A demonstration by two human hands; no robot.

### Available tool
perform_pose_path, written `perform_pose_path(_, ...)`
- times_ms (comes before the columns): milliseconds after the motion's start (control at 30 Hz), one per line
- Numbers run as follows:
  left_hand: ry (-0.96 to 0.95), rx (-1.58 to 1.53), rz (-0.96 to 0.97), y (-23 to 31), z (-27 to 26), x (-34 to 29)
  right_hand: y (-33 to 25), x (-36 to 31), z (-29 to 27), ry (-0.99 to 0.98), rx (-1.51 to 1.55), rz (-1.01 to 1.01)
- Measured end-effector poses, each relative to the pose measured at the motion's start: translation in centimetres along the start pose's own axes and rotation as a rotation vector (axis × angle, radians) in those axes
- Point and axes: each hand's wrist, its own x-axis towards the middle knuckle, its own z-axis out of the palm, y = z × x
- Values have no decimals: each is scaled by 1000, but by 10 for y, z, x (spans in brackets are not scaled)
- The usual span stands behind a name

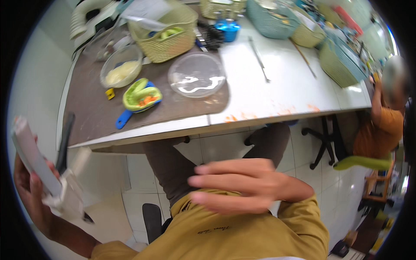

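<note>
Head view, bit blurry around the hands, honestly. Far left of the frame: left hand (37, 186) curled around a pale slab (37, 156), fingers wrapped on both sides, grip closed on it and held up at a tilt. Right at the slab's lower end, a chunky white block (65, 195), too smeared to name. Just beside that, a black bar (65, 143); can't tell if touching. Lower centre: right hand (247, 184) out in front of the mustard shirt (242, 232), fingers stretched loosely toward the left, nothing visible in the grip. Up top, white worktop (277, 95) with a brown mat (186, 108) over the left part. On the mat, a clear bowl (130, 52) with a pale yellowish mass (122, 73) inside, a small yellow piece (110, 93) near it, then a blue-handled tool (123, 119) bearing curved green stuff (134, 93) and orange bits (147, 100). To the right of those, a clear round disc (197, 76). Yellow-green basket (167, 47) behind, blue container (227, 32) at top centre. Further right, a thin metal tool (260, 60) and a brown stick (304, 60), plus orange smears (247, 116) along the near edge. Far right, another person (381, 125) in an orange top.
</note>
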Motion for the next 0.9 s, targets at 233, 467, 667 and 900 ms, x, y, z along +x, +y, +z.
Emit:
perform_pose_path(233,-143,-649,-122,42,127,-32,-14,0,53,3,159,206)
perform_pose_path(467,-375,-1045,-208,66,219,-39,-17,-41,26,178,-67,357)
perform_pose_path(667,-246,-482,435,48,266,-54,-27,-116,-2,280,96,631)
perform_pose_path(900,69,199,658,-1,278,-47,-59,-137,-13,523,216,1023)
